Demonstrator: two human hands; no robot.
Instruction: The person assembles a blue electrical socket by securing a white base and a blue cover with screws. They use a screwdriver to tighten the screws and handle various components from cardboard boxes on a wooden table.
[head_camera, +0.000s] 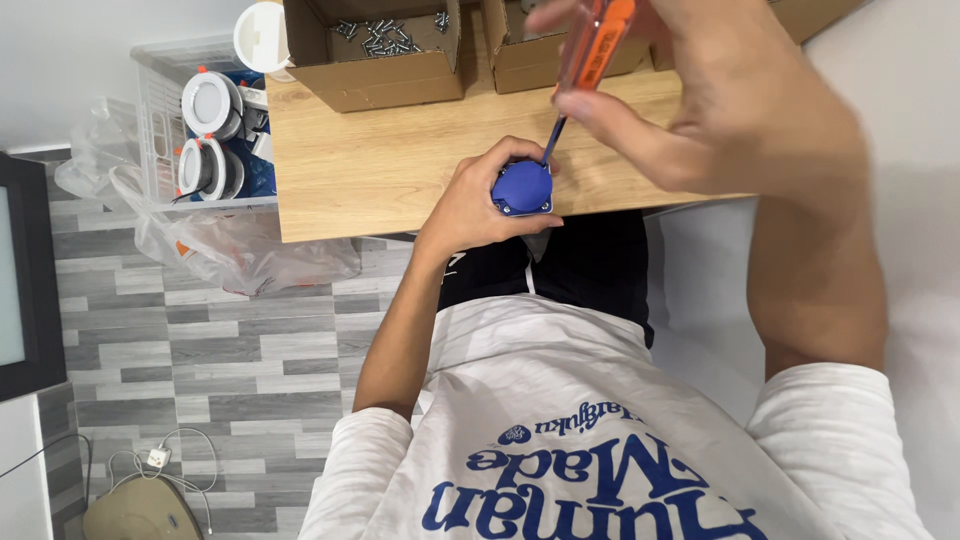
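at the table (380, 170) edge, the left hand (470, 205) is clamped around a blue part (522, 187); the right hand (740, 110), at two o'clock, pinches the orange screwdriver (590, 50), its shaft slanting down onto the part's top corner.

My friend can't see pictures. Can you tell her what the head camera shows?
The right hand holds an orange-handled screwdriver with its tip on a small blue part, which the left hand steadies at the edge of a wooden table. A cardboard box of screws sits behind.
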